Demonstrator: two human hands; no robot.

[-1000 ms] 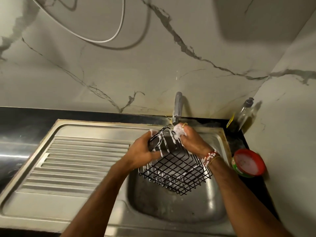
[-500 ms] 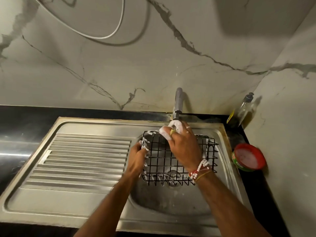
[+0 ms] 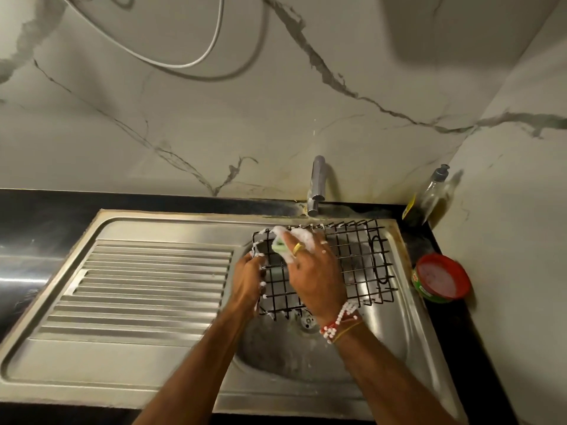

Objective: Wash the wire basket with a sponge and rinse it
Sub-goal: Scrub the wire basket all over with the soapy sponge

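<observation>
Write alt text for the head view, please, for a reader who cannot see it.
Over a steel sink, the left hand steadies a black wire basket while the right hand rubs a soapy green sponge along it. The tap appears off.

The basket (image 3: 352, 265) is thin black-coated wire with a slight gloss, flecked with white foam where the sponge (image 3: 278, 246), pale green and soft-looking, presses on it. The sink (image 3: 159, 289) is brushed stainless steel, satin and streaked, with a ribbed drainboard, and the tap (image 3: 316, 185) is smooth shiny metal. Behind, the wall (image 3: 214, 118) is smooth veined marble-look slab, the counter (image 3: 36, 216) glossy black stone, the bottle (image 3: 434, 194) clear plastic, and the tub (image 3: 441, 282) red and green plastic.
</observation>
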